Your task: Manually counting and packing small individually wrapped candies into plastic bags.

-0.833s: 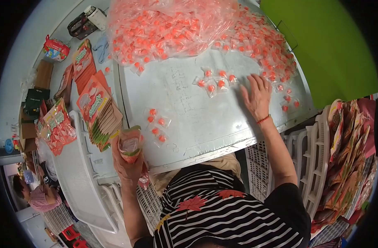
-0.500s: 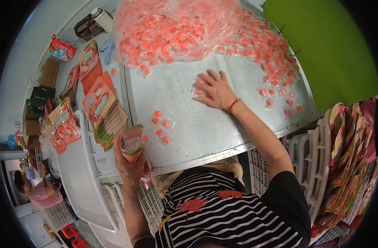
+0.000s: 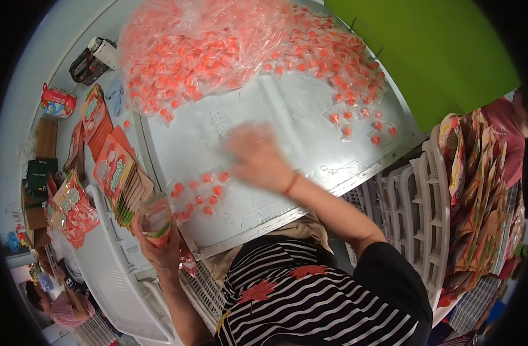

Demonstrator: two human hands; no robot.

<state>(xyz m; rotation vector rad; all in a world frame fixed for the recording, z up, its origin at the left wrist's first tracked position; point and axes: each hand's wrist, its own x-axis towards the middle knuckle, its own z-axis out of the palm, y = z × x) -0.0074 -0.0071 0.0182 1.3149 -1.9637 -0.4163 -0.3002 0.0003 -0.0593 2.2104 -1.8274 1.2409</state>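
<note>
Grey metal tabletop [image 3: 287,127]; green panel [image 3: 437,52] beyond its right edge, white crates [image 3: 428,202] at near right. Loose packets [image 3: 345,63], clear with red-orange centres, heaped at the far side, beside a large clear bag [image 3: 200,34] full of the same; a few strays [image 3: 347,131] lie nearer. Pouch stack [image 3: 114,167] fanned out at left.

Left grip [image 3: 162,251]: clasped round a pouch [image 3: 157,222], its mouth spread and facing up, just off the tabletop's near left corner. Small cluster [image 3: 199,200] of packets on the tabletop, just right of the pouch.

Right grip [image 3: 257,157]: blurred, over mid-tabletop, near the cluster, fingers toward the left; cannot tell whether it grasps anything. Red bracelet [image 3: 291,183] at that wrist.
</note>
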